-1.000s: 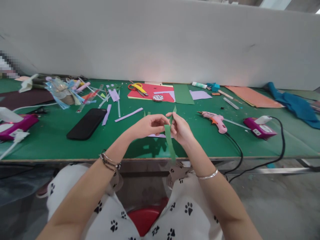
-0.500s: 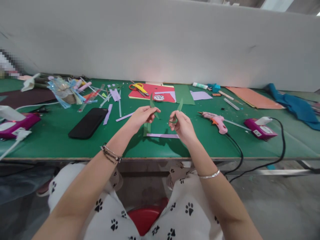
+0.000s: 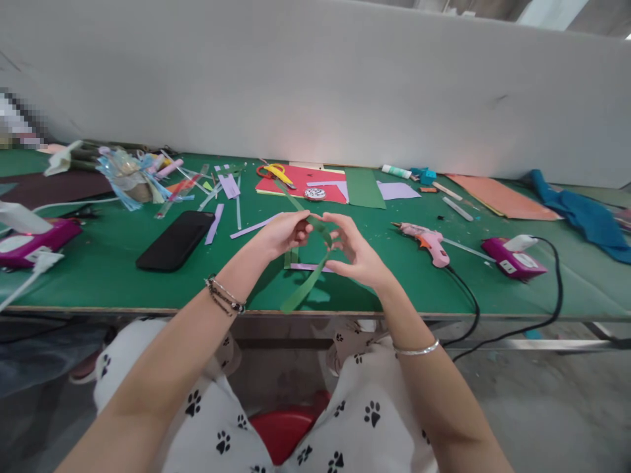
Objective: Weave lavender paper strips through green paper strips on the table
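A long green paper strip [image 3: 304, 290] is bent into a curve above the table, one end toward the back left and the other hanging toward the front edge. My left hand [image 3: 286, 232] pinches it near the bend. My right hand [image 3: 359, 253] curves around the bend, thumb and fingertips against the paper. Below lies a right-angled piece made of a green strip [image 3: 288, 259] and a lilac strip [image 3: 304, 267], partly hidden by my hands.
A black phone [image 3: 175, 241] lies left. Scissors [image 3: 276, 173] rest on red paper [image 3: 320, 179] at the back. To the right are a pink glue gun [image 3: 426, 242], a purple power block [image 3: 513, 257] with a cable, and orange paper [image 3: 503, 197]. Lilac strips [image 3: 214, 224] lie near the phone.
My hands have come together. The green strip, whose ends stuck up from each hand, now curves between them with one end swung down toward the table's front edge.
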Motion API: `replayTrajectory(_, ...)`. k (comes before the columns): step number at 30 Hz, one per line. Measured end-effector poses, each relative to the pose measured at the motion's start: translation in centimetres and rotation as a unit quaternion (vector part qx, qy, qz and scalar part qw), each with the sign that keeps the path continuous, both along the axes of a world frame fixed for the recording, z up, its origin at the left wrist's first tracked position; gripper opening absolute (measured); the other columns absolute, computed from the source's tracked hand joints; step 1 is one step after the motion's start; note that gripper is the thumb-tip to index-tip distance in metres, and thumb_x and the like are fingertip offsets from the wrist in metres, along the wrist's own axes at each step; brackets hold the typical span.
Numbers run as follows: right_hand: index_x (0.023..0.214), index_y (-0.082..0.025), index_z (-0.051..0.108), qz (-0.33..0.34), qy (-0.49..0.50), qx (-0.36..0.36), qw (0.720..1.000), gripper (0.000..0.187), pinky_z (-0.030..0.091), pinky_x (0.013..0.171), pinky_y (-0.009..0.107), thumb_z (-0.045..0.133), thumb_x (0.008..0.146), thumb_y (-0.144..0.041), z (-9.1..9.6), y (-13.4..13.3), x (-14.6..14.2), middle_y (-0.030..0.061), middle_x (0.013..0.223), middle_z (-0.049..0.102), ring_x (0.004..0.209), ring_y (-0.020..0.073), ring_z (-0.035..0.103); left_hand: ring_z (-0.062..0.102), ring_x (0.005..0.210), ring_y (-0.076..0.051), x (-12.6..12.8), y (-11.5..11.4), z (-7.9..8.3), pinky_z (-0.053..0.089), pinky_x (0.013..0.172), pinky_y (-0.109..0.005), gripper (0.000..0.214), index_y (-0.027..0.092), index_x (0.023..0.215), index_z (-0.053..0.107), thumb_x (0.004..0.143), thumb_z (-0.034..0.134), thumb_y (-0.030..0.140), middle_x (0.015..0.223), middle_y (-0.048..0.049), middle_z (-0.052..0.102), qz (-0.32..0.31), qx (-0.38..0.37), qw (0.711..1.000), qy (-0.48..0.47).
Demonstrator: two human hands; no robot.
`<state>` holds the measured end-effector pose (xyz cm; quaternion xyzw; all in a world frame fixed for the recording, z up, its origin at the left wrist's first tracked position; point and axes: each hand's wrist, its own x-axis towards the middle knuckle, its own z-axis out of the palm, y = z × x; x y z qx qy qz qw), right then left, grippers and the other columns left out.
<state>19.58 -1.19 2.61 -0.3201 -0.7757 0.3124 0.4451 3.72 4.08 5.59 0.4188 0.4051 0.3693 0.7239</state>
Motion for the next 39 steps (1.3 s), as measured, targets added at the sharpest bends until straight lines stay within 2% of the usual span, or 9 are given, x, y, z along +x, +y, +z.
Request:
replayTrajectory(6,0.109,-0.024,0.051,-0.066,-0.125,0.125,0.982,0.050,0.047,0.081,0.035,0.036,0.067,-0.001,0.3,-0.3,0.0,0.0086,0.121,0.045,0.113,0.0189,0.044,0.035,0.031,-0.003,0.3,-0.1,0.3,0.030,0.034,-0.014,0.029,0.014,0.057,0.051,0.085,0.042,0.015,0.042,0.0050,0.044,-0.022,-0.033,0.999,0.008)
replayTrajectory(13,0.102,-0.025,0.059,-0.181,-0.200,0.266,0.925,0.030,0.044,0.089,0.032,0.039,0.084,-0.012,-0.7,0.0,0.0,0.0059,0.111,0.058,0.104,0.0161,0.053,0.034,0.029,-0.002,0.6,-0.1,0.1,0.034,0.036,-0.013,0.036,0.015,0.051,0.046,0.086,0.040,0.015,0.037,0.0064,0.040,-0.053,-0.067,0.996,0.009)
replayTrajectory(18,0.109,-0.029,0.059,-0.244,-0.269,0.299,0.883,0.037,0.046,0.081,0.030,0.037,0.085,-0.011,-1.5,0.1,0.2,0.0055,0.113,0.059,0.092,0.0151,0.057,0.033,0.029,-0.001,0.7,-0.1,0.1,0.037,0.039,-0.012,0.039,0.014,0.052,0.046,0.089,0.033,0.014,0.036,0.0073,0.036,-0.072,-0.074,0.995,0.004)
replayTrajectory(25,0.085,-0.025,0.067,-0.200,-0.093,0.225,0.949,0.028,0.047,0.074,0.027,0.041,0.083,-0.015,-1.4,0.2,-0.9,0.0033,0.083,0.066,0.080,0.0137,0.059,0.034,0.033,-0.003,1.1,-0.1,-0.7,0.042,0.047,-0.017,0.028,0.014,0.060,0.054,0.085,0.040,0.014,0.040,0.0065,0.042,-0.083,-0.022,0.995,0.055)
replayTrajectory(29,0.071,-0.022,0.068,-0.198,0.030,0.092,0.975,0.019,0.046,0.062,0.026,0.050,0.079,-0.024,-0.8,-0.3,-1.0,0.0012,0.071,0.064,0.067,0.0128,0.057,0.042,0.042,-0.007,0.6,-0.4,-1.3,0.041,0.053,-0.022,0.024,0.014,0.062,0.058,0.081,0.050,0.027,0.053,0.0017,0.054,-0.092,0.051,0.987,0.120)
replayTrajectory(31,0.067,-0.021,0.067,-0.220,0.119,-0.024,0.968,0.021,0.044,0.054,0.023,0.054,0.077,-0.033,-0.6,-0.5,-0.2,0.0000,0.063,0.061,0.057,0.0104,0.054,0.051,0.058,-0.011,-0.1,-0.7,-1.6,0.041,0.061,-0.024,0.021,0.015,0.072,0.063,0.076,0.056,0.035,0.067,-0.0013,0.060,-0.130,0.200,0.947,0.213)
replayTrajectory(34,0.068,-0.020,0.065,-0.247,0.285,-0.167,0.911,0.020,0.042,0.045,0.017,0.059,0.074,-0.038,-0.7,-0.5,1.8,-0.0041,0.052,0.054,0.045,0.0051,0.047,0.052,0.090,-0.022,-1.3,-1.2,-2.1,0.036,0.078,-0.031,0.029,0.018,0.089,0.065,0.067,0.065,0.038,0.092,-0.0056,0.061,-0.229,0.455,0.769,0.386)
replayTrajectory(36,0.068,-0.020,0.063,-0.260,0.361,-0.198,0.873,0.009,0.042,0.042,0.011,0.064,0.071,-0.028,-0.6,-0.3,3.3,-0.0068,0.052,0.052,0.043,0.0020,0.046,0.049,0.098,-0.025,-1.8,-1.4,-2.5,0.033,0.081,-0.034,0.031,0.019,0.092,0.064,0.066,0.066,0.037,0.099,-0.0077,0.059,-0.260,0.511,0.677,0.461)
replayTrajectory(39,0.068,-0.020,0.063,-0.289,0.437,-0.219,0.823,0.007,0.042,0.041,0.003,0.060,0.073,-0.016,-0.5,-0.2,4.8,-0.0083,0.050,0.052,0.043,-0.0007,0.049,0.051,0.096,-0.025,-2.3,-1.3,-2.9,0.031,0.080,-0.034,0.026,0.017,0.094,0.063,0.072,0.062,0.032,0.099,-0.0086,0.059,-0.264,0.526,0.630,0.507)
